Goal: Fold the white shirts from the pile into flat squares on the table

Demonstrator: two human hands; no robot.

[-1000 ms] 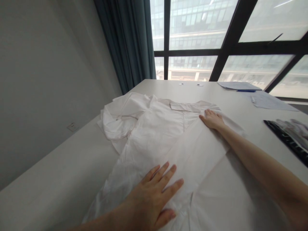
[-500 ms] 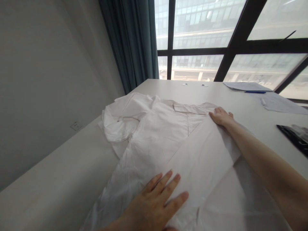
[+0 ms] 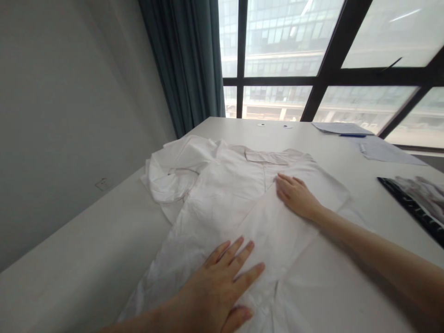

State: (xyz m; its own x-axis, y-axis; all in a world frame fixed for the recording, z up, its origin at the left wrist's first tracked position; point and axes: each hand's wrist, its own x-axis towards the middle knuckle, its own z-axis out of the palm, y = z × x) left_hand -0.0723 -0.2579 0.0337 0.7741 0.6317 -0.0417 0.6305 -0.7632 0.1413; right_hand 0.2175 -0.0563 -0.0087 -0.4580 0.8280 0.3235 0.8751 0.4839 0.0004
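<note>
A white shirt (image 3: 215,203) lies spread over the white table, its collar (image 3: 266,157) toward the window and one sleeve (image 3: 173,180) bunched at the left. My left hand (image 3: 218,286) rests palm down on the lower front of the shirt, fingers spread. Farther up, below the collar, my right hand (image 3: 296,196) lies flat on the overlapping front panel with its fingers stretched out. Neither hand has cloth gripped in it. Small creases run through the fabric between and below the hands.
Paper sheets (image 3: 388,150) and a blue pen (image 3: 353,135) lie at the table's far right. A black item with clear plastic (image 3: 412,199) sits near the right edge. A wall with a socket (image 3: 102,184) borders the left side; a curtain (image 3: 187,64) hangs beside the window.
My right hand has let go of the cloth beside the collar and moved left and down onto the front panel. The right-hand fabric now lies flatter. My left hand stays nearly in place.
</note>
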